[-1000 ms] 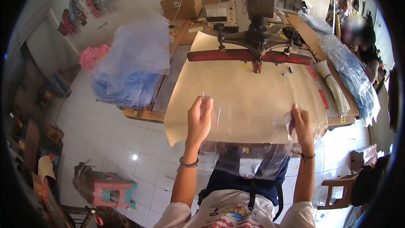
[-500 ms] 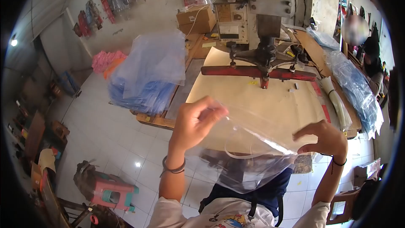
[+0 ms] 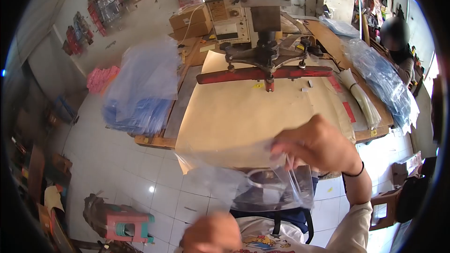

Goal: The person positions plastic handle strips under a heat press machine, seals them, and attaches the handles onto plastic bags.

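1. Well, the work table [image 3: 157, 141] is the biggest thing before me, its wooden front edge facing the person.
2. A broad tan sheet [image 3: 243, 117] covers much of it, one corner drooping past that edge.
3. Over on the left sits a pile of bluish plastic sheets [image 3: 145, 75].
4. A clear plastic sheet [image 3: 295, 192] hangs between the table's front and the person; I can't trace its whole outline.
5. Above the tan sheet's far part runs a red bar [image 3: 300, 72].
6. The right hand [image 3: 323, 145] pinches the clear plastic sheet near its top, thumb and fingers closed on it.
7. The left hand [image 3: 211, 234] is lower, well apart from the right, and too blurred for me to tell whether it grips anything.
8. A tiny yellow scrap [image 3: 258, 85] shows just below the red bar.
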